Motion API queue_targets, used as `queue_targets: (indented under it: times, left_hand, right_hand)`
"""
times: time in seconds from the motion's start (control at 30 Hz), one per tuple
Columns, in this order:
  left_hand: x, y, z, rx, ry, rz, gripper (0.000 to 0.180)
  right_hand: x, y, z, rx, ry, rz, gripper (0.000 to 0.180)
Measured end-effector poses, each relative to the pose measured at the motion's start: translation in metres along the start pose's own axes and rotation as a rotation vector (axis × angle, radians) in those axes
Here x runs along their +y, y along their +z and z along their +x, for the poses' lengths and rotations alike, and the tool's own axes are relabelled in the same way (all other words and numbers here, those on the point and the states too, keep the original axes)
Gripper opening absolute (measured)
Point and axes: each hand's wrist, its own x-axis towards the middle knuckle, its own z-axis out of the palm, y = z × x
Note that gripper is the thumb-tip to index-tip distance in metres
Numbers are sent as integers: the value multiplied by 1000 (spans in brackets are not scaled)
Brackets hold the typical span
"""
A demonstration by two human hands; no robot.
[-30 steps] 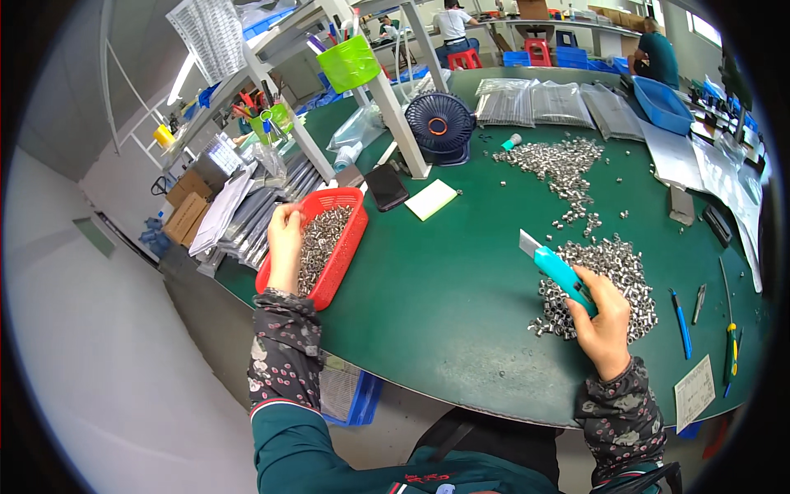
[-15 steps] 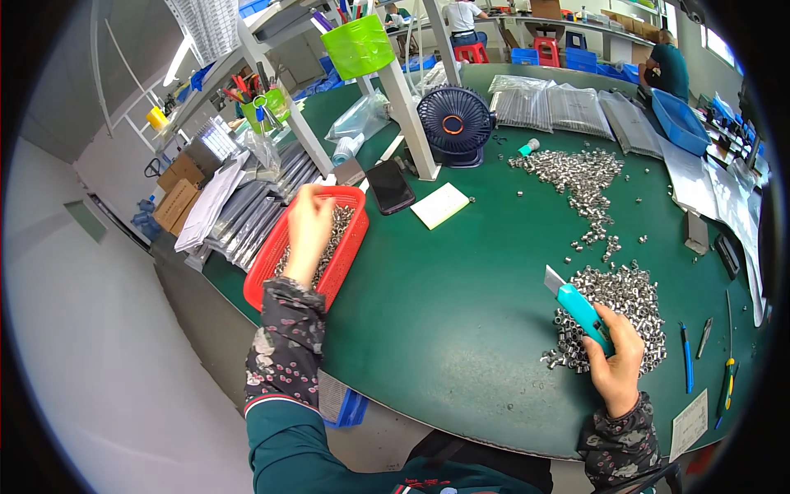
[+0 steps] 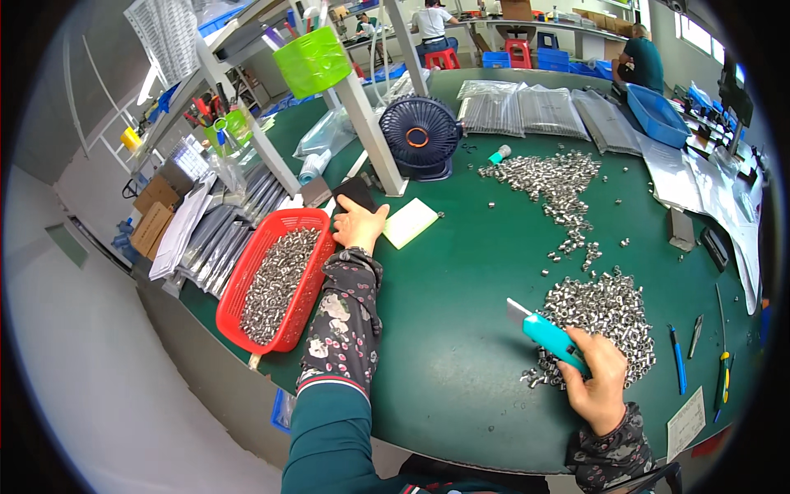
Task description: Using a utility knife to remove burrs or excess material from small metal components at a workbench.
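Observation:
My left hand [image 3: 359, 226] lies with its fingers spread at the near edge of a black phone [image 3: 352, 188], partly covering it. To the left of that hand is a red plastic basket [image 3: 226, 309] holding many small metal ring-shaped pieces [image 3: 281, 284]. My right hand [image 3: 599, 380] grips a teal utility knife [image 3: 546, 336], its blade out and pointing up to the left. Behind and beneath the knife is a heap of small metal pieces [image 3: 597, 300] on the green table [image 3: 444, 329].
A yellow note pad [image 3: 410, 222] and a dark blue fan [image 3: 420, 136] stand beyond my left hand. Another spread of metal pieces [image 3: 547, 185] is farther back. A blue pen-like tool [image 3: 678, 362] lies at the right. A person [image 3: 642, 62] sits at the far right.
My left hand has come out of the basket and moved right to the phone, its fingers now spread. My right hand still holds the utility knife. The whole view has shifted slightly.

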Motion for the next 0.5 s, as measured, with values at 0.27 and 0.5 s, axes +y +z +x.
queue_targets:
  times: [0.27, 0.5]
  left_hand:
    - [10, 11, 16, 97, -115, 123, 99]
    - [8, -8, 18, 115, -170, -247, 86]
  right_hand:
    - [-3, -2, 1, -21, 21, -6, 44]
    - [-4, -2, -1, -42, 23, 14, 47]
